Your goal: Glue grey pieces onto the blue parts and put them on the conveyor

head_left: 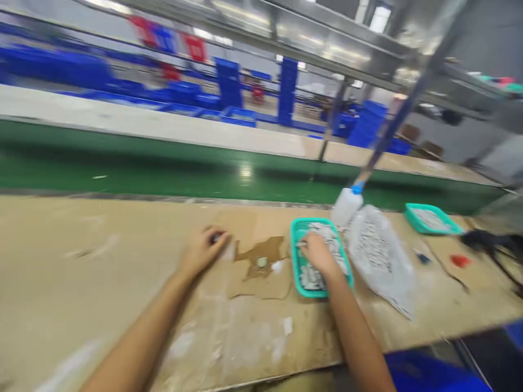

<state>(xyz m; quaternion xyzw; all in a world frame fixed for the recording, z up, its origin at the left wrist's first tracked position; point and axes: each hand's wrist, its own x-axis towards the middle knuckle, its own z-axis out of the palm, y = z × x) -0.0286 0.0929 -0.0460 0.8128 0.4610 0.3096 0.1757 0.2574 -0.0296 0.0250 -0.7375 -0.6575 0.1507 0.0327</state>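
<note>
My left hand (204, 247) is over the table left of a torn brown cardboard patch (249, 286), its fingers curled around a small dark object (216, 237) that is too blurred to name. A small pale round piece (262, 262) lies on the cardboard. My right hand (317, 251) reaches into a green plastic basket (300, 291) that holds many small white-grey pieces (314, 276). Its fingers are bent together at the pieces, and whatever is between them is hidden.
Right of the basket lie a clear plastic bag (378, 256) of similar pieces and a white bottle (346, 207) with a blue cap. Farther right are a second green basket (433, 219) and a red item (460, 261). A metal post rises behind the bottle.
</note>
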